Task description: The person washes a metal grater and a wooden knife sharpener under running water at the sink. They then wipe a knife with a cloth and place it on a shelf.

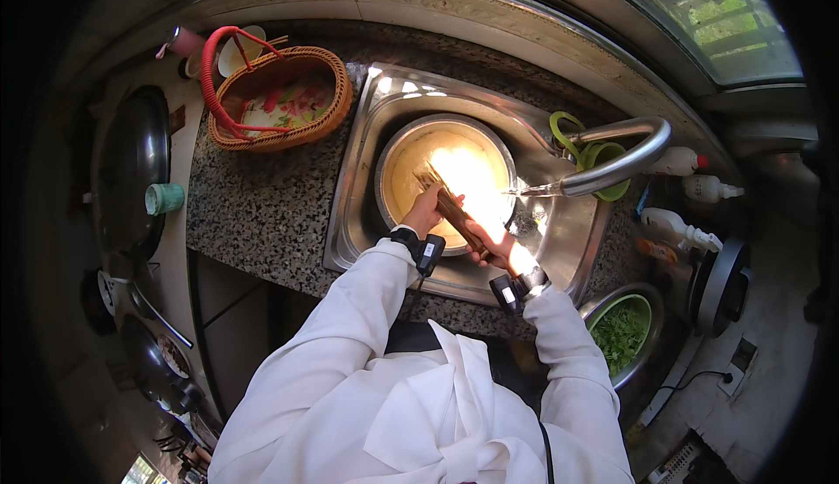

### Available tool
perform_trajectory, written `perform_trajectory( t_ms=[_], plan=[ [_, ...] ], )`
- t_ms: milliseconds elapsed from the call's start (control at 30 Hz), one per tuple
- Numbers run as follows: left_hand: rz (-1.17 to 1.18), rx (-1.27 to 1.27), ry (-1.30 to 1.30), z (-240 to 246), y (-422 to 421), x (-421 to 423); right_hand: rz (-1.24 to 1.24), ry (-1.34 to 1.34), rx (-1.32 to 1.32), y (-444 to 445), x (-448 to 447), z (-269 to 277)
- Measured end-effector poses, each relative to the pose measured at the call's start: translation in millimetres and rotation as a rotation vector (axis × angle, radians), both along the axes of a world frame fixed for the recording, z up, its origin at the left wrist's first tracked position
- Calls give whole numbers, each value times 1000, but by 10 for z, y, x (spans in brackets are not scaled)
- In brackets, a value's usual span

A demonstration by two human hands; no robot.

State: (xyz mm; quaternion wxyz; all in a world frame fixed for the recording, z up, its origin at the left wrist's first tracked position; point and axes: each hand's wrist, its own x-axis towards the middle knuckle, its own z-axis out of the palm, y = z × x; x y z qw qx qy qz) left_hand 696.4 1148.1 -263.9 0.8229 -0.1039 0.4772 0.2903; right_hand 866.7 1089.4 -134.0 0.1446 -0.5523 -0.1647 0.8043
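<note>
A round metal basin (387, 166) sits in the stainless steel sink (341, 221), bright with sunlight inside. Over it, my left hand (425, 210) and my right hand (491, 242) both grip a brown, stiff bundle (449, 210) that looks like a bamboo scrubbing brush. The left is around its middle, near the splayed upper end; the right is around its lower end. Water (527, 191) runs from the curved faucet (609, 156) towards the basin's right side. Glare hides what lies in the basin's right half.
A wicker basket (328, 113) with a red handle stands on the granite counter (262, 202) at the left. Right of the sink are a green strainer or cup (613, 189), several bottles (668, 221) and a bowl of leafy greens (619, 333). A large wok (134, 169) lies far left.
</note>
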Motion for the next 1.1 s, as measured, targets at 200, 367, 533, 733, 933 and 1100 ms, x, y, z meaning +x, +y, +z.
perform_trajectory(
  t_ms=[200,367,533,733,933,1100],
  plan=[
    [181,295,28,112,190,428,-448,259,-112,-615,391,963],
    [99,-23,374,530,352,80,-215,-218,87,-871,472,1145],
    [-285,77,30,958,-158,150,-133,-296,252,-709,185,1014],
    [-231,34,-4,1043,-254,145,-39,-255,428,-362,298,529],
    [-327,72,103,1301,-31,-455,-201,-508,401,137,927,-433],
    [-273,107,99,1559,-52,-758,-293,-1080,1204,488,716,-341]
  ],
)
